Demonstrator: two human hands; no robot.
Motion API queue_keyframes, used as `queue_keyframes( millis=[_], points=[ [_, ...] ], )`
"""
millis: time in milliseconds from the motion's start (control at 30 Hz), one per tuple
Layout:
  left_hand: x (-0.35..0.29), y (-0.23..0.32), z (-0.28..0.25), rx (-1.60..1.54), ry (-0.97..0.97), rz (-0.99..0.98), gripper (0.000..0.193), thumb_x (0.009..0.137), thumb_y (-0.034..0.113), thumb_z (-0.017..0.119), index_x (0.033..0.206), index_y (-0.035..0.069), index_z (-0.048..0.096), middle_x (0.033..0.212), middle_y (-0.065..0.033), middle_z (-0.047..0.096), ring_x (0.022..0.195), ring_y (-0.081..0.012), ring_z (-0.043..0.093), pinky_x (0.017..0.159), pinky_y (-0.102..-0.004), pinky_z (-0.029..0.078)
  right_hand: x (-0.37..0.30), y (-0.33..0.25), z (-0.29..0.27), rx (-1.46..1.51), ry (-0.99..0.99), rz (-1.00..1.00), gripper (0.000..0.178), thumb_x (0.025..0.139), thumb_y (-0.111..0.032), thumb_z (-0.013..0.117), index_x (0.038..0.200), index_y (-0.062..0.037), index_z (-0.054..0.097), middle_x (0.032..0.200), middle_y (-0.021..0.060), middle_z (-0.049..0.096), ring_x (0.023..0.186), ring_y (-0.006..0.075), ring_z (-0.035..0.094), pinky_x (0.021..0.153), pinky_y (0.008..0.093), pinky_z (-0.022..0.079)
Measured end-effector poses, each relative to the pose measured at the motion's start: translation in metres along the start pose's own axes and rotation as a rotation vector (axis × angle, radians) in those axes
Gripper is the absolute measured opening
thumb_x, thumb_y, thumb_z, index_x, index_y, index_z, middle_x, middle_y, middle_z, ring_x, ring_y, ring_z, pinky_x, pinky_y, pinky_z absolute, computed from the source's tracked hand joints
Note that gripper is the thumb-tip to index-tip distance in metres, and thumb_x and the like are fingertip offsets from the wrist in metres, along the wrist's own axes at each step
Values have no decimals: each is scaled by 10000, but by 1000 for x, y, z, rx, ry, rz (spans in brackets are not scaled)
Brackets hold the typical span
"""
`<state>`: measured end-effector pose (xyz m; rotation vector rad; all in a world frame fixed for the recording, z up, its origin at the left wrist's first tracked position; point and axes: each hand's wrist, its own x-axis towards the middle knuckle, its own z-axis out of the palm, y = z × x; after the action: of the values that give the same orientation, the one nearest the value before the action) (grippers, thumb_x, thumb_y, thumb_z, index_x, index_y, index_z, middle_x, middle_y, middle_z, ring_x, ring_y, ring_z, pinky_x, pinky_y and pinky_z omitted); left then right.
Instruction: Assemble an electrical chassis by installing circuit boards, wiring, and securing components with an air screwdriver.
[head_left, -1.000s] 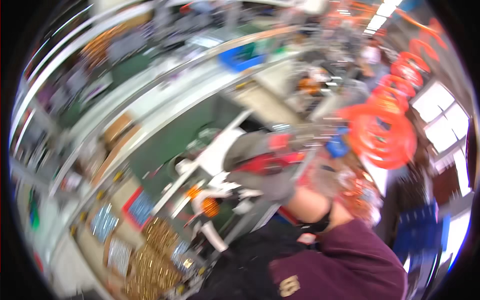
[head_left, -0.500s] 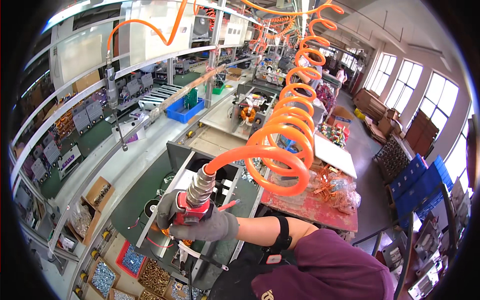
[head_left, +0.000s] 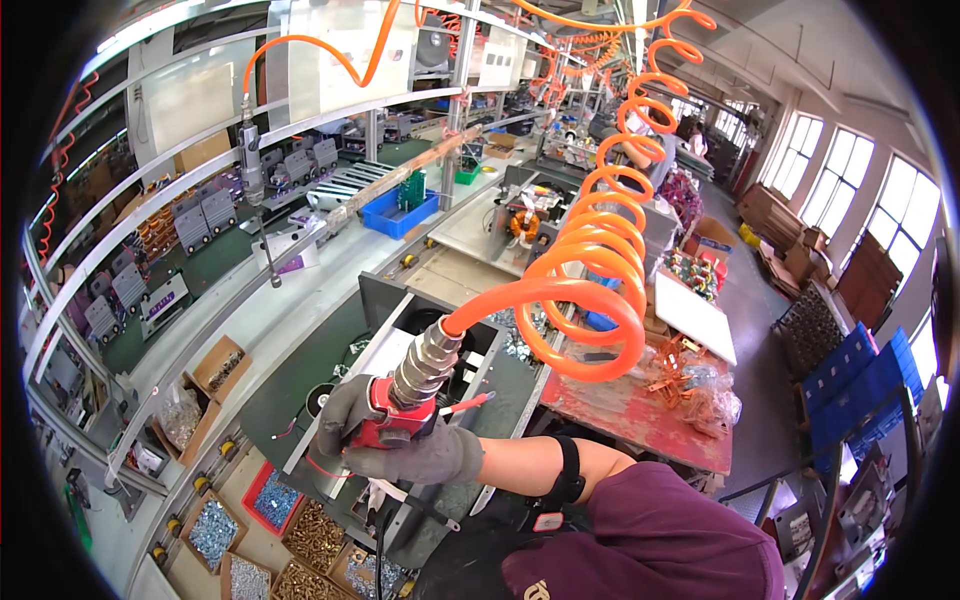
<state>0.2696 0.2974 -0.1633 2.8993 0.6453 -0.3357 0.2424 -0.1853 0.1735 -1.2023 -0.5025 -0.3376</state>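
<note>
From above, I see the gloved right hand (head_left: 420,460) gripping a red tool (head_left: 398,415), joined to a coiled orange hose (head_left: 590,290), over a metal case (head_left: 380,302); a red tray (head_left: 254,484) holds small parts (head_left: 275,498).

glossy plastic hose (head_left: 545,290); shiny metal coupling (head_left: 426,366); matt cloth glove (head_left: 425,458)

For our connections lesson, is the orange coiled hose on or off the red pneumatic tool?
On: the hose runs into the metal coupling on the red pneumatic tool in the right hand.
</note>
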Motion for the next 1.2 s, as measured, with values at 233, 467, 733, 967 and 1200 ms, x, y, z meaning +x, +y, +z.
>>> queue_keyframes(
  millis=[233, 467, 733, 967, 1200],
  points=[
    [-17, -53, 33, 120, 35, 11, 329, 880, 228, 445, 1147, 97, 585, 1159, -123, 574, 1064, -170, 517, 869, -335, 372, -2, -9, -4, -98, -125, -113, 276, 771, 19, 624, 1023, -46, 532, 949, 37, 567, 878, 116, 549, 753, 278, 463],
    [-60, -51, 6, 40, 184, -219, 221, 829, 137, 516, 1024, 113, 616, 1043, -108, 610, 953, -248, 588, 716, -341, 451, 7, -11, 9, -88, -139, -103, 306, 770, -221, 705, 982, -132, 503, 690, 31, 425, 577, 156, 429, 504, 298, 383],
    [-116, 1, -79, -1694, 162, -142, 192, 880, 41, 457, 1026, -19, 567, 823, -54, 551, 785, -157, 560, 653, -253, 471, 19, 6, 60, -16, -330, -114, 438, 743, -239, 691, 1042, -126, 392, 996, 115, 462, 890, 265, 511, 731, 417, 458],
    [-206, 124, -162, -2486, -228, 154, 291, 874, -10, 477, 1165, 6, 481, 937, -90, 536, 830, -178, 534, 728, -283, 490, 19, 19, 105, 219, -465, -21, 342, 754, -251, 692, 979, -159, 452, 773, 42, 399, 708, 215, 442, 603, 372, 418],
    [-233, 161, -177, -2568, -521, 311, 416, 807, 102, 653, 1191, 37, 507, 879, -34, 568, 726, -133, 489, 627, -249, 401, 9, 24, 124, 310, -506, 64, 348, 761, -254, 697, 979, -152, 445, 786, 39, 437, 742, 228, 485, 647, 407, 443]
  ],
)
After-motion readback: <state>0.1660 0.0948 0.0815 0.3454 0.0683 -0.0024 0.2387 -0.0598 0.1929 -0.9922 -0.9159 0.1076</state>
